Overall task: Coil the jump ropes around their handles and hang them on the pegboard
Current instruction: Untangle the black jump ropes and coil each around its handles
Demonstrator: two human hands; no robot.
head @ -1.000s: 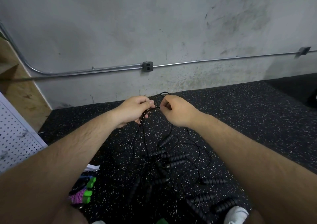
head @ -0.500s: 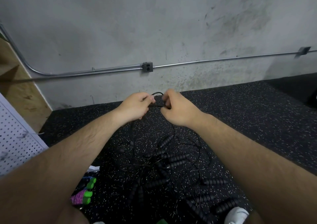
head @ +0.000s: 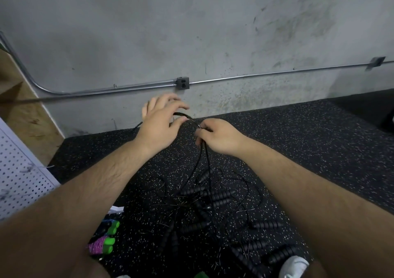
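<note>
Gym corner: speckled rubber floor (head: 309, 141) below the right hand (head: 221, 138) gripping a rope (head: 203, 160), concrete wall (head: 213, 32) and conduit (head: 266, 74) beyond, pegboard (head: 19, 177) left.

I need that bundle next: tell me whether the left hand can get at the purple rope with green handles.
Probably yes: the left hand is open, and the purple rope lies uncovered on the floor beside that forearm.

- Left hand (head: 158, 124): fingers spread and relaxed, over the loop of the black rope (head: 180, 114).
- Right hand (head: 219, 137): fingers curled, pinching that rope's strands, just right of the loop.
</note>
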